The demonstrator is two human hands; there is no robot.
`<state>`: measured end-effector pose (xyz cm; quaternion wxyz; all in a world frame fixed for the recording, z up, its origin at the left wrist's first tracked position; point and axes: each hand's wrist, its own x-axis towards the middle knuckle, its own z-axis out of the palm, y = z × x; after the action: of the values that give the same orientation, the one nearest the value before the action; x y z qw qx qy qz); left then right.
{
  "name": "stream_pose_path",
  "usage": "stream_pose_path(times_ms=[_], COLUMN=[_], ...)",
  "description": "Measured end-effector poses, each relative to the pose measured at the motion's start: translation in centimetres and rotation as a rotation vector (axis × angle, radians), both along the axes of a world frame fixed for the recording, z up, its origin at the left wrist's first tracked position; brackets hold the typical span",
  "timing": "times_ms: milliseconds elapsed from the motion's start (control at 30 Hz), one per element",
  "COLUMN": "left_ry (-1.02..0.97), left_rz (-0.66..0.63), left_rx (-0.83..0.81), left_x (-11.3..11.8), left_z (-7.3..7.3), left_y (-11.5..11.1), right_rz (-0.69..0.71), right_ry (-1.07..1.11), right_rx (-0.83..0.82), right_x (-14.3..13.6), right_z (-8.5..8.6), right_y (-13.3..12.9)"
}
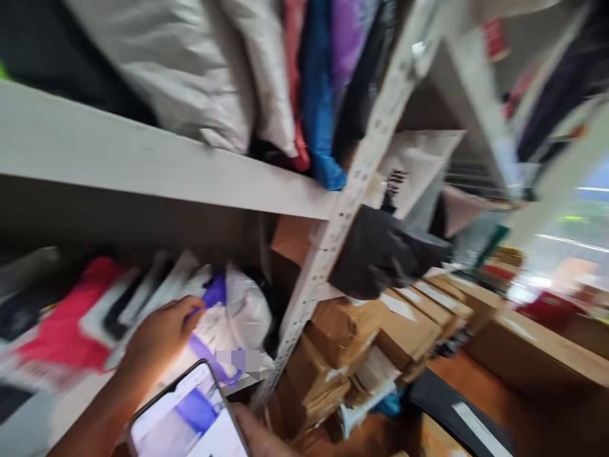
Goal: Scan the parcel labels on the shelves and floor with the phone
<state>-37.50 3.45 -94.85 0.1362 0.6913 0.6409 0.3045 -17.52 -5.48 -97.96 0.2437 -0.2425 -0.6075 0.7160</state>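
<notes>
While left fingers [194,304] pinch a purple-white bag [215,327] in a parcel-filled rack [330,244], right fingers [261,435] clasp a phone [190,416].

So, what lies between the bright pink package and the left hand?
In the head view, white packages and a black package lean in a row between the bright pink package and the left hand; blur hides how many.

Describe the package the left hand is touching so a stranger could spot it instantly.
Find the perforated white post. Left of it, below the thick white beam, the left hand touches a white package. Its purple bands set it apart from the pink packet farther left.
</notes>
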Motion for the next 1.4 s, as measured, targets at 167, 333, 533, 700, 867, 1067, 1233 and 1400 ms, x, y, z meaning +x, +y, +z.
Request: stream_pose_path(times_ms=[167,333,533,700,867,1067,1233,1400], left_ry=[-0.106,-0.187,-0.233,-0.255,-0.273,-0.260,-0.239,-0.218], left_rz=[-0.002,-0.022,-0.017,-0.027,-0.015,-0.027,-0.029,-0.023], left_rx=[0.041,0.036,0.012,0.004,-0.029,-0.029,-0.035,-0.034], left_x=[-0.6,-0.5,-1.1,-1.0,-1.0,-1.0,-1.0,-0.9], left_z=[0.3,0.0,-0.2,0.0,0.1,0.2,0.4,0.5], left_y=[-0.5,-0.7,-0.5,-0.6,-0.8,-0.7,-0.8,-0.8], right_rz=[-0.037,-0.152,-0.359,-0.457,-0.497,-0.451,-0.501,-0.501], right_ry=[0.139,0.338,0.301,0.285,0.337,0.315,0.363,0.355], right_rx=[-0.302,-0.276,-0.388,-0.452,-0.464,-0.426,-0.431,-0.437], right_x=[-0.5,0.6,1.6,1.4,1.0,0.8,0.4,0.4], right_z=[-1.1,0.2,0.8,0.3,0.8,1.9,2.0,1.7], right_y=[-0.9,-1.8,-2.1,-2.7,-2.9,-2.8,-3.1,-3.1])
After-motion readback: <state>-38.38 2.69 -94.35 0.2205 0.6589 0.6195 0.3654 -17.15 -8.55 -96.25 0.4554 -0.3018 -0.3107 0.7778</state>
